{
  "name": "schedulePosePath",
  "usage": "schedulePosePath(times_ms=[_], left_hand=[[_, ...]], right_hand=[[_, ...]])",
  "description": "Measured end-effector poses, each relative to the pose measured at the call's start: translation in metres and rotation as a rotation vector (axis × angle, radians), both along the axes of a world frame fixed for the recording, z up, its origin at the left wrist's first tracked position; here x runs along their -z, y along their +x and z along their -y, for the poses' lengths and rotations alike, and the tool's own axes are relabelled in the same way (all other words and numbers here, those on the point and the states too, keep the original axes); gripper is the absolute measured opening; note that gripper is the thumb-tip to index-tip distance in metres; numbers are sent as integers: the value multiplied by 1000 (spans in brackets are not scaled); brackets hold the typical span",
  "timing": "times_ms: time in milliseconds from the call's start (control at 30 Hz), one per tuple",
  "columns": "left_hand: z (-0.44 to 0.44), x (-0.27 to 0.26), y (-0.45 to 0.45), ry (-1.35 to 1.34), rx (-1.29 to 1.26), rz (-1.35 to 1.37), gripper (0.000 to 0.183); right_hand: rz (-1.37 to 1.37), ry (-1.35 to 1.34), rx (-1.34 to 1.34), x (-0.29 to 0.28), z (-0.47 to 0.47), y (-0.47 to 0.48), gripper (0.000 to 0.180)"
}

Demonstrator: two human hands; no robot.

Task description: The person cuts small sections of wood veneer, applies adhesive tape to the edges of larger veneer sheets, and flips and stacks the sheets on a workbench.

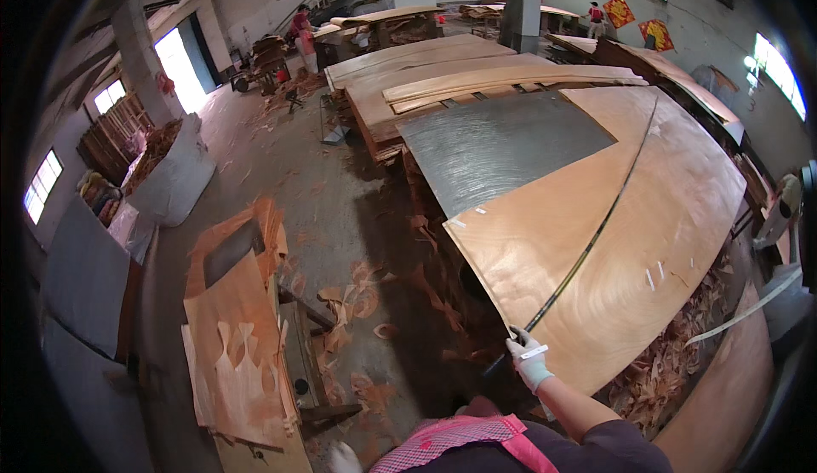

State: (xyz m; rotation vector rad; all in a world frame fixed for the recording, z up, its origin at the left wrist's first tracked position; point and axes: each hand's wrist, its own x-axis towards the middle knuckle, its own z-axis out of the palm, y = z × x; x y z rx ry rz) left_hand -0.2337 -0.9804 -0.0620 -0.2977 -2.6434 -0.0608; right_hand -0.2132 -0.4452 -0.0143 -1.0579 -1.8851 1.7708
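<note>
My right hand [528, 357], in a white glove, grips the near end of a long thin dark rod [592, 243]. A small white strip [534, 351] lies across the back of this glove. The rod reaches diagonally over a large wood veneer sheet [574, 281], its far tip close to the sheet's back edge. Several short white strips [650, 279] are on the veneer. Beyond it is a dark grey, smooth rectangular surface [504, 147]. At the bottom edge, a white gloved shape [345, 457], apparently my left hand, is only partly visible; its fingers are unclear.
Cut veneer pieces [236, 339] lie on a low wooden stand to the left. Veneer scraps [664, 371] heap under the sheet's right side, and more litter the floor. Stacked veneer sheets [434, 67] stand behind. Two people [303, 32] are in the background. A large white sack [175, 176] stands left.
</note>
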Motion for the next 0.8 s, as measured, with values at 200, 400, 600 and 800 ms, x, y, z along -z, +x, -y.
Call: schedulePosePath(times_ms=[200, 400, 600, 800], left_hand=[[-130, -28, -84, 251, 139, 359, 29], [-169, -32, -177, 248, 296, 418, 30], [-223, -38, -266, 250, 494, 435, 31], [-252, -48, -320, 219, 613, 444, 33]], right_hand=[[-51, 31, -52, -3, -13, -99, 45], [182, 141, -195, -40, -31, -192, 43], [317, 727, -286, -63, -82, -274, 46], [844, 834, -299, -75, -86, -333, 76]])
